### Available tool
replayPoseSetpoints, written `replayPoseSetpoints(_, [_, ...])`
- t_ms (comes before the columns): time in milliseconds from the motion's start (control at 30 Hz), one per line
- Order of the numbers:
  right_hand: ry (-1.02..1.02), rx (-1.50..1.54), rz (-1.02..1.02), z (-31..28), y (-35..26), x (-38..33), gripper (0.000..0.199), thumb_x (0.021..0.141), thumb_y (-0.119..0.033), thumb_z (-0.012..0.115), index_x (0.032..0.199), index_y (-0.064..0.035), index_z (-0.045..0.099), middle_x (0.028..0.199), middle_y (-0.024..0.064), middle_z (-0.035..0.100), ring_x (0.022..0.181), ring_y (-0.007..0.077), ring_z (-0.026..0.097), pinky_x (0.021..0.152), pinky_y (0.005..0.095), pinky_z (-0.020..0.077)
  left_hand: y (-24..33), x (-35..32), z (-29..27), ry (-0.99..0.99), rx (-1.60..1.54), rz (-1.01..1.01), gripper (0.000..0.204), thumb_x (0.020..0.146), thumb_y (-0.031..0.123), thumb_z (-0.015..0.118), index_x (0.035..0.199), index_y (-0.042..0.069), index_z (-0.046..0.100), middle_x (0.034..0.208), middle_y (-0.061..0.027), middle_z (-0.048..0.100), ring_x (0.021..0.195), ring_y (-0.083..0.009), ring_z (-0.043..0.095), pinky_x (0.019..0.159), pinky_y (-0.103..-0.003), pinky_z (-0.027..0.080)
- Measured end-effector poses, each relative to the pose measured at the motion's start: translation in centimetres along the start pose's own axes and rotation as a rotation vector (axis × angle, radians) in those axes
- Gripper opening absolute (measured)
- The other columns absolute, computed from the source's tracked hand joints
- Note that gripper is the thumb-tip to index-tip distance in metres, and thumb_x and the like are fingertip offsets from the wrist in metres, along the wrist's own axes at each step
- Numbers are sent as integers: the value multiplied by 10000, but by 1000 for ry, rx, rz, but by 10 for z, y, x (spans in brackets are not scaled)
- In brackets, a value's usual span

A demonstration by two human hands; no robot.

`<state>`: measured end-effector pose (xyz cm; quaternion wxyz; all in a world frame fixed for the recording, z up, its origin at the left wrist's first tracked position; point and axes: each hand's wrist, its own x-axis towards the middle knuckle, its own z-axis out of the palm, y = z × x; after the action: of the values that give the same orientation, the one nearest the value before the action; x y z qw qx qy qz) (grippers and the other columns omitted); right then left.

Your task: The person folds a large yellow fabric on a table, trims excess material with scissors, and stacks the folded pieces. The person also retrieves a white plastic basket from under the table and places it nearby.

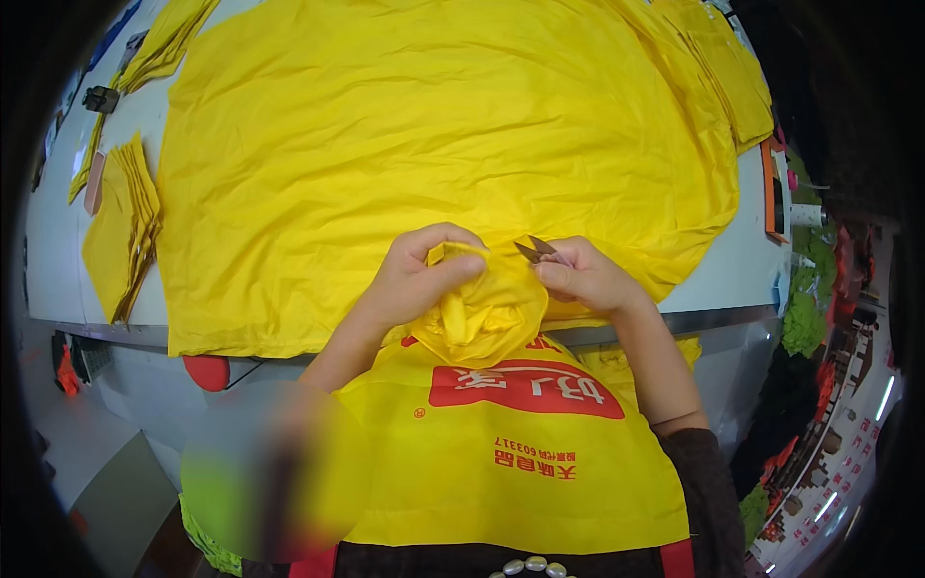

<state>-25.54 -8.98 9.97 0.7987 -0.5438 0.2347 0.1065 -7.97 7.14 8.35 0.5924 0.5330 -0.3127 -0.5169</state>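
Bunched yellow cloth [515, 289] is pinched at its upper left part between the thumb and fingers of the left hand [414, 275]. This grip should be firm but not hard, so that the edge lies flat, and the left fingertips should be held away from the path of the blades. At the right, small dark scissors [541, 247] are grasped by the fingers of the right hand [593, 279], the blades slightly parted and pointed leftward; only the tips should be used, and care is needed that no lower fold is caught.

Well to the left of the left fingers, folded yellow pieces [122, 231] are placed on the table [718, 284]. The bunched cloth is located below and between both hands, touching the left fingers; whether it is touched by the right ones cannot be told. Beneath it, a printed yellow panel [462, 443] is seen. Beyond the fingers, a large yellow sheet [434, 135] is spread.
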Motion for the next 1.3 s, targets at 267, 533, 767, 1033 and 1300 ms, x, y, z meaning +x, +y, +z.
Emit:
replayPoseSetpoints(267, [194, 162, -237, 0, -10, -4, 304, 866, -255, 566, 668, -106, 391, 526, -38, 330, 434, 58, 284, 394, 208, 207, 11, -3, -31, -353, 132, 327, 120, 697, -12, 657, 799, 45, 681, 811, -52, 670, 699, -156, 575, 692, -264, 442])
replayPoseSetpoints(533, [775, -379, -325, -1, 7, 4, 170, 883, -166, 562, 932, -4, 557, 573, -52, 416, 488, 39, 356, 449, 175, 292, 20, -20, -46, -347, 291, 403, 156, 661, -54, 612, 761, 50, 671, 824, -66, 680, 729, -195, 592, 764, -319, 426])
replayPoseSetpoints(767, [528, -387, -336, 14, 1, -6, 269, 873, -121, 554, 1124, -31, 583, 734, -20, 552, 653, 26, 467, 586, 187, 397, 13, -25, -47, -277, 265, 405, 170, 639, -58, 606, 754, 49, 672, 815, -68, 671, 731, -201, 573, 752, -316, 429])
replayPoseSetpoints(1033, [-15, -222, -142, 54, 3, 27, 134, 823, -126, 629, 887, -12, 603, 715, -50, 518, 645, 26, 432, 578, 188, 371, 17, -19, -55, -235, 400, 470, 164, 625, -47, 600, 733, 58, 666, 831, -45, 623, 814, -223, 544, 745, -323, 436])
replayPoseSetpoints(1300, [4, -140, -261, 59, -19, 43, 174, 846, -185, 607, 795, -25, 565, 696, -48, 475, 643, 43, 394, 567, 211, 342, 20, -28, -62, -61, 503, 421, 177, 652, -36, 585, 796, 50, 640, 874, -45, 625, 898, -240, 531, 811, -330, 420])
